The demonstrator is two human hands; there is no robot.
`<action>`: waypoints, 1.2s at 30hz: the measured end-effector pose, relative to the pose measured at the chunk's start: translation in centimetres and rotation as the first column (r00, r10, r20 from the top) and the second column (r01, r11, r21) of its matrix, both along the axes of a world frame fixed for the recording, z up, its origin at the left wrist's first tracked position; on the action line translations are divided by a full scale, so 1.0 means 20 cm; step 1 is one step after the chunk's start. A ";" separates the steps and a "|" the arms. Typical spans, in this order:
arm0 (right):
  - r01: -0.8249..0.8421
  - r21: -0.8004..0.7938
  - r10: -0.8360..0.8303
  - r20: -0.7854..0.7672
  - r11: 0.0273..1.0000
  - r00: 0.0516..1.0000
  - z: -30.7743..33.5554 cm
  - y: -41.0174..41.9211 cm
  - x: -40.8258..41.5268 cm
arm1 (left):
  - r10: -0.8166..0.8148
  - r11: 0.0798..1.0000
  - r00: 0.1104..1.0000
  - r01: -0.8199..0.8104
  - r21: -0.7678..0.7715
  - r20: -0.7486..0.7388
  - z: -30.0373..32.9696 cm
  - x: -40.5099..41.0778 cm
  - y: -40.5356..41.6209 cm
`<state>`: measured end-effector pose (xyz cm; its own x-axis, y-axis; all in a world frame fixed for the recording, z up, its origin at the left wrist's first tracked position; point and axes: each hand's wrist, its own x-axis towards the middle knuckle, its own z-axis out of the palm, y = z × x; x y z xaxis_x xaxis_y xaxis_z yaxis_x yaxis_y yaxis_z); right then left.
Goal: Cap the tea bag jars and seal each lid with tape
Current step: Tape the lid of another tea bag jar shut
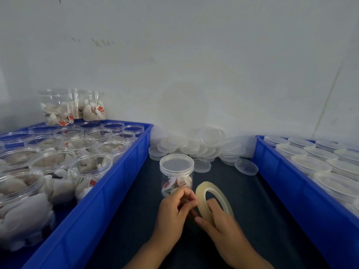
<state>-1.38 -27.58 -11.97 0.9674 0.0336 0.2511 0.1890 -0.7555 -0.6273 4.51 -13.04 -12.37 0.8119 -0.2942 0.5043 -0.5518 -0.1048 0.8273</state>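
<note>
A clear jar of tea bags [176, 176] with a clear lid on top stands on the dark table between two blue crates. Just in front of it my right hand [219, 222] holds a roll of clear tape [212, 199] upright, fingers through its hole and thumb at its rim. My left hand [174, 208] has its fingertips curled against the roll's left edge, pinching at the tape there; the tape end itself is too small to make out.
The left blue crate [108, 191] holds several uncapped jars of tea bags, with two more jars [71, 106] stacked behind. The right blue crate [287, 183] holds several capped jars. A pile of loose clear lids [202, 148] lies against the wall.
</note>
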 end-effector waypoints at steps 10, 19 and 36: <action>-0.027 0.000 0.027 -0.010 1.000 1.000 0.01 -0.02 0.00 | 0.046 0.995 0.994 -0.054 0.085 0.095 0.00 -0.01 -0.01; -0.016 0.149 0.010 0.046 0.989 0.999 -0.02 0.00 0.01 | 0.080 0.996 0.992 -0.075 -0.047 0.096 0.01 -0.02 -0.01; -0.007 0.151 -0.001 0.057 0.988 0.998 -0.02 -0.01 0.00 | 0.068 0.998 0.996 -0.068 -0.011 0.055 0.01 -0.04 -0.02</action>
